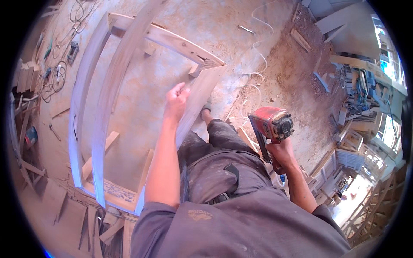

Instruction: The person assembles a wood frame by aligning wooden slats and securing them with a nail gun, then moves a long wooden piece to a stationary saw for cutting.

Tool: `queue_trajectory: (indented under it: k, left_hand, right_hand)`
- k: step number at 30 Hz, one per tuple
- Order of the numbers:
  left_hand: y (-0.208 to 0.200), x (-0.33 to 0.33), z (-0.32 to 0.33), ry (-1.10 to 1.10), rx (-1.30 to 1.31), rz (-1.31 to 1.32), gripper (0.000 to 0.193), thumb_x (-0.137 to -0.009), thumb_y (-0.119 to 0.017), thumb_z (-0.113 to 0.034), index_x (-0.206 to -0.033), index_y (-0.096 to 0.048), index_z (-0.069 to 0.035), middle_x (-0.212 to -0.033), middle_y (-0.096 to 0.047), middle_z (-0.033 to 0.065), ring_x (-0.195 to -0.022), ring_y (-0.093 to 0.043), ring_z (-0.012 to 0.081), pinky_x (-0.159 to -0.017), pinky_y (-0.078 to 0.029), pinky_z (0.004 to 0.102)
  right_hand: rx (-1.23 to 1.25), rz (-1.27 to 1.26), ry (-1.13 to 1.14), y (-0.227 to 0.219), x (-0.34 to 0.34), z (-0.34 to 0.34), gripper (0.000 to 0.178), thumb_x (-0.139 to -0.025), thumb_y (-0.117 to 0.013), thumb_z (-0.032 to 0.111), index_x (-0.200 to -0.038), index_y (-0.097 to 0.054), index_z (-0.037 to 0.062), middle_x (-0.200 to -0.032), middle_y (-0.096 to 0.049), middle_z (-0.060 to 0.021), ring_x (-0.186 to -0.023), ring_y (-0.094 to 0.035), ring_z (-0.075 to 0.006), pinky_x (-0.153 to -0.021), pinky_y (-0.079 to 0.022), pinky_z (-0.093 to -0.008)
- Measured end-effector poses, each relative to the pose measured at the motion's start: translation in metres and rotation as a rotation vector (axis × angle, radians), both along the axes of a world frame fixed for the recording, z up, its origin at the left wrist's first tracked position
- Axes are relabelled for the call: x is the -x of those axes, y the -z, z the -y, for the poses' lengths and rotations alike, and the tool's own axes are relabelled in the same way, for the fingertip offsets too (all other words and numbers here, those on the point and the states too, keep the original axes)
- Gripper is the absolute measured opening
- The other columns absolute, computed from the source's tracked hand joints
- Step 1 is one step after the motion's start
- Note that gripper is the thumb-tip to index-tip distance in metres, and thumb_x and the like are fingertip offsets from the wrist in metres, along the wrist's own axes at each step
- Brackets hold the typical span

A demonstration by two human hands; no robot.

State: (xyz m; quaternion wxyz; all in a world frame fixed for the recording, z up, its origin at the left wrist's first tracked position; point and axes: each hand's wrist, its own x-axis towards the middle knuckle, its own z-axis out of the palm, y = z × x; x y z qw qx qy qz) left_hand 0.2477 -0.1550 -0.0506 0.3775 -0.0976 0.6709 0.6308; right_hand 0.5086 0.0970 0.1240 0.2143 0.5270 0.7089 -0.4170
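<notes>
My right hand [282, 155] is wrapped round the handle of a red and black nail gun [272, 122], held up to the right of my body. In front of me, my left hand [177, 99] is closed, its fingers curled in. Whether it holds anything small is hidden. It appears just over or against the near side board [202, 92] of a large wooden frame, and I cannot tell if they touch. A middle board [112, 86] and a far-left board [86, 86] run alongside, joined by an end board [180, 43].
A thin pale hose [259, 51] coils across the dusty floor. A wrench-like tool [246, 29] lies ahead. Power tools with cords, such as a dark one [73, 51], lie at the left. Scrap wood [64, 202] is piled lower left; a cluttered bench [365, 86] stands right.
</notes>
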Motion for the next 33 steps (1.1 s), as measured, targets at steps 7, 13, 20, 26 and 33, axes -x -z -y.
queue_trajectory:
  k: [7,13,20,26,33]
  left_hand:
    - [-0.026,-0.032,0.041,0.065,0.291,-0.116,0.044,-0.097,-0.063,-0.018,-0.129,-0.061,0.012,-0.117,-0.071,0.0172,-0.107,-0.066,0.0195,-0.094,-0.049,0.0318]
    - [-0.029,-0.033,0.033,0.115,0.550,-0.259,0.036,-0.093,-0.063,-0.023,-0.116,-0.071,0.002,-0.100,-0.075,0.0167,-0.094,-0.071,0.0231,-0.086,-0.052,0.0350]
    - [-0.028,-0.030,0.030,0.150,0.604,-0.203,0.028,-0.088,-0.066,-0.023,-0.105,-0.075,-0.002,-0.088,-0.075,0.0123,-0.085,-0.070,0.0207,-0.078,-0.052,0.0345]
    - [-0.011,-0.037,0.043,0.059,0.423,-0.255,0.040,-0.089,-0.073,-0.019,-0.120,-0.068,0.005,-0.088,-0.071,0.0054,-0.079,-0.062,0.0101,-0.074,-0.050,0.0280]
    - [-0.004,-0.047,0.079,0.028,0.146,-0.065,0.039,-0.089,-0.074,-0.008,-0.124,-0.066,0.006,-0.096,-0.074,0.0075,-0.085,-0.064,0.0087,-0.077,-0.053,0.0265]
  right_hand:
    - [0.013,-0.022,-0.005,0.013,-0.016,-0.022,0.013,-0.075,-0.067,0.006,-0.083,-0.067,-0.0053,-0.069,-0.061,-0.0023,-0.067,-0.056,-0.0099,-0.058,-0.047,-0.0337]
    - [0.047,-0.087,-0.010,0.015,-0.016,-0.033,0.009,-0.076,-0.068,0.000,-0.084,-0.063,0.0005,-0.069,-0.057,0.0008,-0.060,-0.053,-0.0102,-0.051,-0.041,-0.0309]
    - [0.103,-0.092,0.020,0.006,-0.019,-0.042,0.017,-0.077,-0.064,-0.002,-0.093,-0.069,-0.0035,-0.079,-0.062,0.0017,-0.071,-0.055,-0.0087,-0.060,-0.044,-0.0300]
    - [0.039,-0.025,-0.082,0.013,-0.035,-0.056,0.016,-0.074,-0.065,0.001,-0.089,-0.068,-0.0024,-0.073,-0.060,0.0003,-0.066,-0.055,-0.0090,-0.055,-0.042,-0.0309]
    - [0.016,-0.028,-0.092,-0.005,-0.002,-0.035,0.015,-0.072,-0.067,0.003,-0.086,-0.066,0.0009,-0.070,-0.057,0.0018,-0.063,-0.054,-0.0095,-0.053,-0.042,-0.0311]
